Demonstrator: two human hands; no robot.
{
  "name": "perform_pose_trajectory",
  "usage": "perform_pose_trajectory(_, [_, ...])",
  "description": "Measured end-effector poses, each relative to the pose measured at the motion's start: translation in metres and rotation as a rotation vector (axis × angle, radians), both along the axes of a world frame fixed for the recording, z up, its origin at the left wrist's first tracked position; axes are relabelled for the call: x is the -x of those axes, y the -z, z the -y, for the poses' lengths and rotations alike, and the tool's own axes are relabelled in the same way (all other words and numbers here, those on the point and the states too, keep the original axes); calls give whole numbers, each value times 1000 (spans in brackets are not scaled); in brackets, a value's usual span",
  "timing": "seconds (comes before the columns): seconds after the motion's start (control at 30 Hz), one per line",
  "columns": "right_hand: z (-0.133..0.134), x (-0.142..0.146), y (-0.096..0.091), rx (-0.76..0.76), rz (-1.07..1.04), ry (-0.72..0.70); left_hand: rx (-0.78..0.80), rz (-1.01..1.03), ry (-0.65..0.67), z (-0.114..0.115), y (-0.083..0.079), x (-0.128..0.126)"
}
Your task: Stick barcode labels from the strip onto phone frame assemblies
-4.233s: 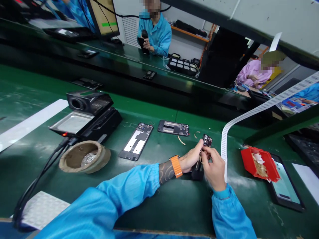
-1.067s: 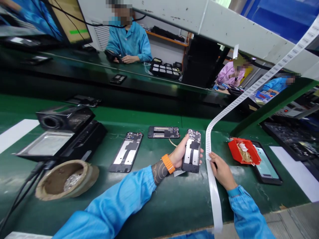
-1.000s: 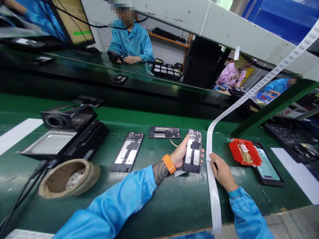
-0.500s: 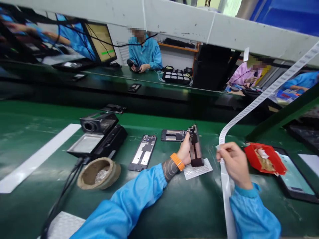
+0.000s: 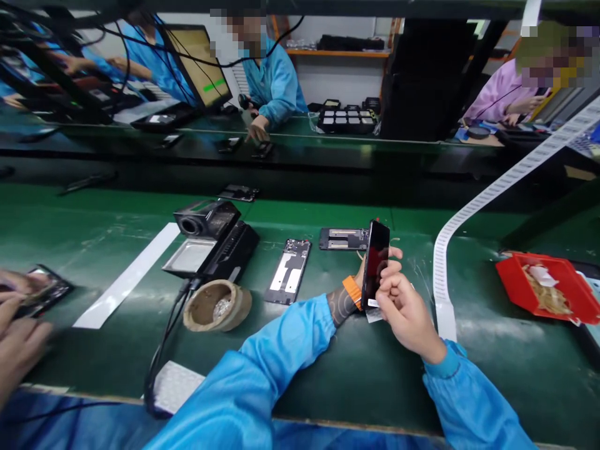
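Observation:
My left hand [image 5: 392, 267] is wrapped round a dark phone [image 5: 376, 259], held on edge above the bench with its glossy side in sight. Against the lower end of the phone, my right hand [image 5: 410, 315] has thumb and forefinger pinched at a small white label [image 5: 372, 303]. Behind the phone lies another opened phone body [image 5: 340, 239]. A second opened phone body [image 5: 287, 272], with a silvery middle, rests to the left. Partly covered by the hands is a white label sheet [image 5: 374, 317].
A strip of labels [image 5: 443, 262] hangs to the bench on the right, near a red bin [image 5: 509, 275] of rubber bands. A black device [image 5: 206, 234] and clay pot [image 5: 194, 309] stand left. A co-worker's hands [image 5: 23, 344] hold a phone at far left.
My right hand has moved left from the label strip to the phone. The phone in my left hand has turned from its opened inner side to its glossy side.

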State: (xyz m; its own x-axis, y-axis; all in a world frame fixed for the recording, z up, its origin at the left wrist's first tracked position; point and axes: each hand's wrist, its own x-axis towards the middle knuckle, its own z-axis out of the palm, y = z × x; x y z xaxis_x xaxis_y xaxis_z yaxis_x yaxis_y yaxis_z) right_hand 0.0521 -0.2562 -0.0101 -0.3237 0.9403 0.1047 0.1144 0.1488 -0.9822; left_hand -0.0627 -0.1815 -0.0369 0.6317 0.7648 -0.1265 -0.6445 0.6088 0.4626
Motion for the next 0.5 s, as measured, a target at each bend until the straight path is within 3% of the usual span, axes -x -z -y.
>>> perform_pose_trajectory(0.27, [2,2,-9,-208,214,20,11,64,-47,3,-3,-5])
perform_pose_trajectory(0.5, [-3,2,6,-432,467,220,106,11,-268,3,-9,-6])
